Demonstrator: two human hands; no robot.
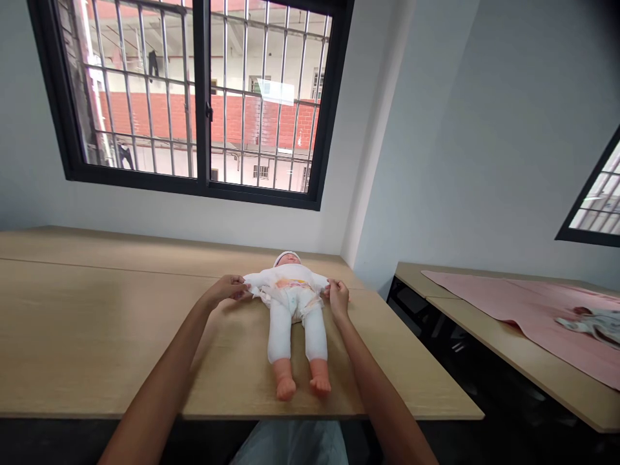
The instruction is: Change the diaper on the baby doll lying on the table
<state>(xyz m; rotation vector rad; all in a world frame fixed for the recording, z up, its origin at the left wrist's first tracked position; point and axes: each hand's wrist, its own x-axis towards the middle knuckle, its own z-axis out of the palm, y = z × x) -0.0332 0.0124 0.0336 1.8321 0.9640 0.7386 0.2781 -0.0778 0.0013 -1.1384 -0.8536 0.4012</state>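
Observation:
A baby doll point(289, 279) lies on its back on the wooden table, feet toward me, in a white cap and white clothing. A white diaper point(299, 298) with an orange and yellow printed waistband sits around its hips. At the doll's arm on the left, my left hand point(231, 288) has its fingers closed around the sleeve end, beside a loose white edge. My right hand point(338, 298) is closed at the other sleeve end, thumb and fingers pinched together. The exact grip points are partly hidden by my fingers. Bare orange feet stick out of the white leggings.
The light wooden table point(121, 336) runs left along the wall, under a barred window point(201, 187). To the right, past a dark gap, another table point(465, 316) carries a pink cloth point(513, 303) and a crumpled patterned garment point(595, 323).

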